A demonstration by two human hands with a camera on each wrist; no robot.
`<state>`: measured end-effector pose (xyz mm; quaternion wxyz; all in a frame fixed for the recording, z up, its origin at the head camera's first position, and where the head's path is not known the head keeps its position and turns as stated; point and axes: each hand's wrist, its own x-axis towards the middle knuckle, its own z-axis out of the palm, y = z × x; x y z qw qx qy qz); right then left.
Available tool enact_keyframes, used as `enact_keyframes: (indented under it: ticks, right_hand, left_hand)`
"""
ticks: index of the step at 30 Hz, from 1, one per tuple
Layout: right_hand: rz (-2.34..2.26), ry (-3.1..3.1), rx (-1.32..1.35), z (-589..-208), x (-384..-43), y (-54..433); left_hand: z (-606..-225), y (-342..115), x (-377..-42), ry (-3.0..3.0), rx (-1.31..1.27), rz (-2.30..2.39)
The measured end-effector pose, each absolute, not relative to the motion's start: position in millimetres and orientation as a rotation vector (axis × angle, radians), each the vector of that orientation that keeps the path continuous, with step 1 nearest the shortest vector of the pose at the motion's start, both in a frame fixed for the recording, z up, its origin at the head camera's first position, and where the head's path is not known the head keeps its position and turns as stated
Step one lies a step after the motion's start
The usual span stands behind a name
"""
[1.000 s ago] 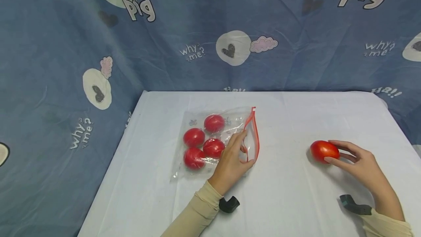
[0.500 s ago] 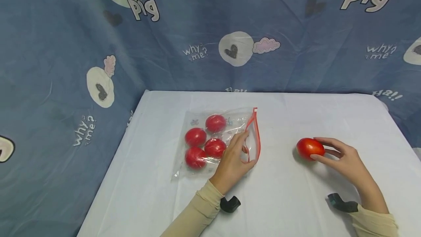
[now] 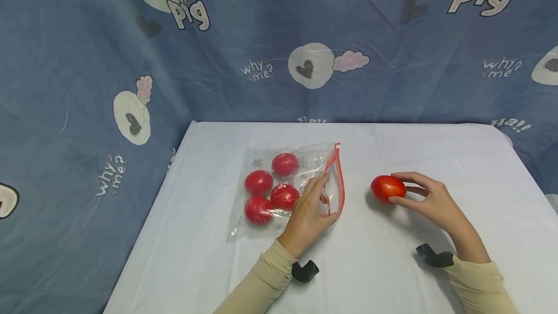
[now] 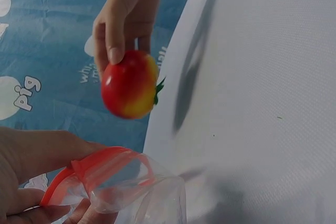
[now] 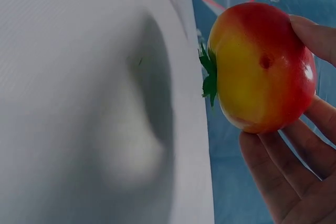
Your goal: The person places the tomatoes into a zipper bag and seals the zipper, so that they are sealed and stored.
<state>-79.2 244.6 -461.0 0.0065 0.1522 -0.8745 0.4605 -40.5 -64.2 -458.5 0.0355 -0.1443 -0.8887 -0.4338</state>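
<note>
A clear zip bag (image 3: pixel 342 183) with a red zipper edge lies flat on the white table, its mouth toward the right. Several red tomatoes (image 3: pixel 285 164) are inside it. My left hand (image 3: pixel 308 214) pinches the mouth and spreads it; the left wrist view shows the red rim (image 4: pixel 118 156) gaping between thumb and fingers. To the right of the bag, my right hand (image 3: pixel 429 202) holds another tomato (image 3: pixel 386 189) between thumb and fingers, above the table. In the right wrist view this tomato (image 5: pixel 262 66) is red with a yellow area around green leaves.
Dark wrist mounts (image 3: pixel 435 256) stick out at both sleeves. A white cloth covers the table (image 3: pixel 383 275). Behind and to the left hangs a blue printed curtain (image 3: pixel 235 18).
My right hand has carried the tomato leftward and slightly away from me, closer to the bag's mouth. The left hand and the bag have stayed in place.
</note>
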Motion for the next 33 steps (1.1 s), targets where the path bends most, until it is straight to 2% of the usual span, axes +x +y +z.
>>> enact_keyframes:
  ticks: [10,33]
  right_hand:
    - [1.525,-2.673,0.585,-456,-96,213]
    - [1.65,-2.689,0.699,-470,-122,152]
  left_hand:
    - [-458,-65,-41,-2.708,-0.457,-1.338]
    - [-459,-65,-41,-2.676,-0.51,-1.306]
